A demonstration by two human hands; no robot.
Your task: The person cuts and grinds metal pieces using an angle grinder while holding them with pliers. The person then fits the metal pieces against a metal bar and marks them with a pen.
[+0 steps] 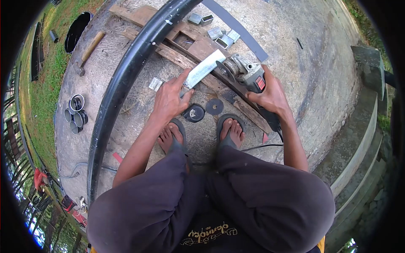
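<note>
My left hand (171,99) is closed around the near end of a silvery metal tube (204,69), straight-edged and smooth, held at a slant just right of the curved black pipe (120,76). My right hand (270,95) wraps the body of an angle grinder (252,76), farther right of that pipe; its thin round disc stands close beside the tube, though I can't tell whether the two touch. The pipe itself is glossy, thick and bowed, with pale scuffs on its skin.

Rough, weathered wooden planks (181,58) run from under the pipe out to its right, below the tube and the grinder. Beyond them, on the pipe's right, lie short box-shaped metal offcuts (225,39) and a flat grey strip (242,33). Nearer my feet, also right of the pipe, are a black round piece (199,114) and a flat dark disc (214,106) with a central hole. Left of the pipe, a wooden-handled hammer (92,48) and a cluster of short black rings (76,114) sit on the gritty concrete (320,67).
</note>
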